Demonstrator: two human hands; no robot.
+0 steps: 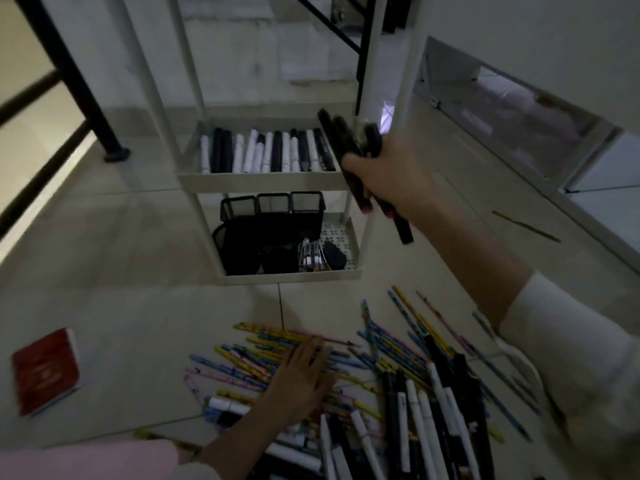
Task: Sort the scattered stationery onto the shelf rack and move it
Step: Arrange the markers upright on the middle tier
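Observation:
A white shelf rack [263, 183] stands on the tiled floor ahead of me. Its middle tray holds a row of black and white markers [266, 150]. The lower tray carries black mesh pen holders [273, 211] and small items. My right hand [388, 171] grips a bundle of black markers [341, 147] at the middle tray's right end. My left hand [304, 372] rests with straight fingers on a scattered pile of coloured pencils [249, 355]. More black and white markers [426, 410] lie heaped to the right of that hand.
A red notebook [46, 370] lies on the floor at the left. A single pencil [526, 226] lies apart at the right, near a clear plastic box [502, 109]. A black metal leg [86, 91] stands left of the rack.

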